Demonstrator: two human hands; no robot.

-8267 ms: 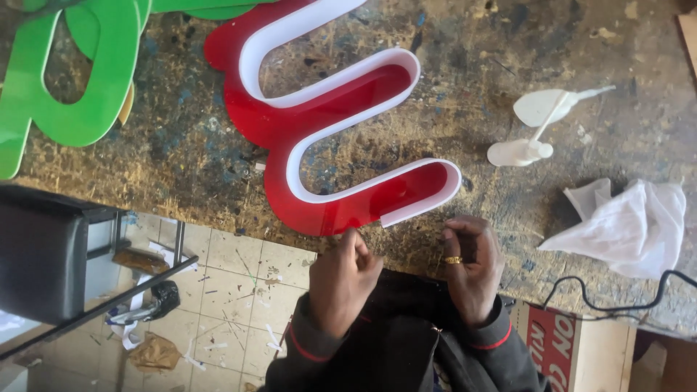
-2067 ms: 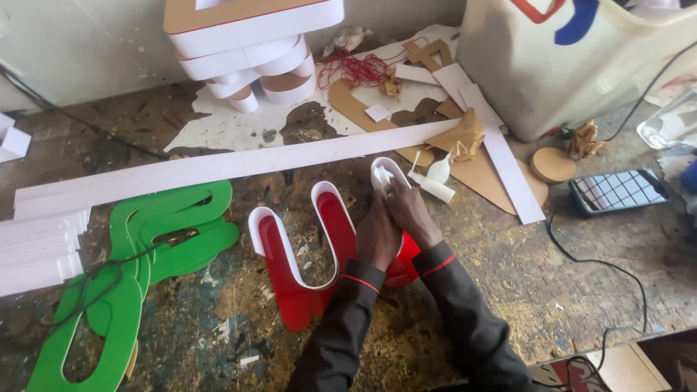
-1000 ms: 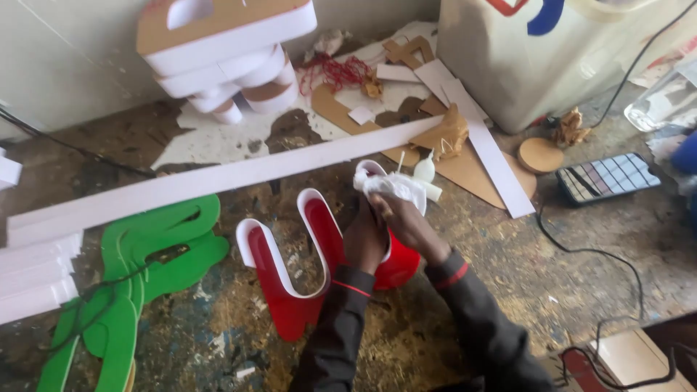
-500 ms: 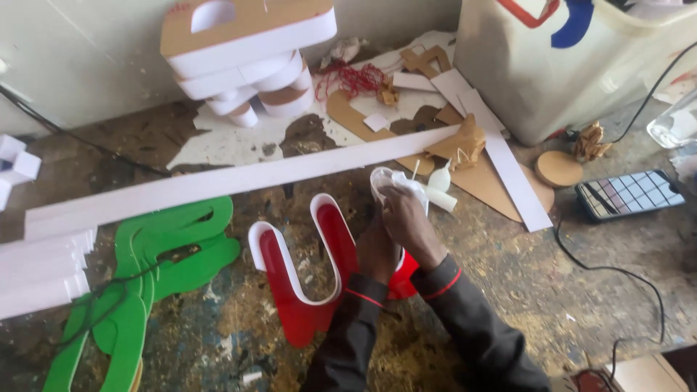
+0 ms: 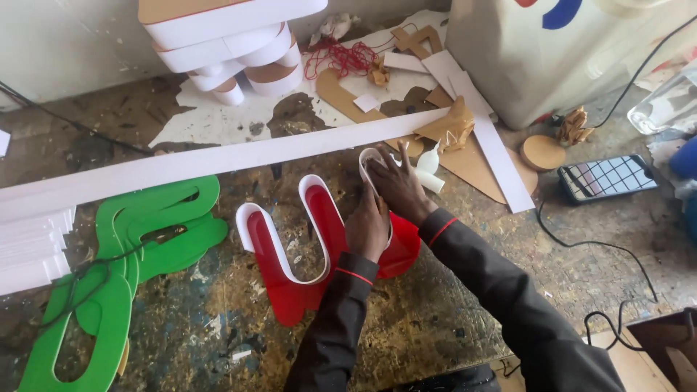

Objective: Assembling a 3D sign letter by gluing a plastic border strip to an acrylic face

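Fingers of my right hand (image 5: 396, 185) now lie spread flat over the white edging strip (image 5: 370, 161) at the far end of the red curved acrylic letter (image 5: 319, 247), flat on the paint-stained bench (image 5: 450, 319). Left hand (image 5: 367, 229), just beside, has settled curled on that strip, pressing not gripping; a moment ago both worked nearer its tip, so the seating seems to be advancing.

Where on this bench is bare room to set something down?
Bare bench lies between the phone and the black cable, and in front of the red letter. It is crowded behind both hands, among the cardboard scraps and white strip.
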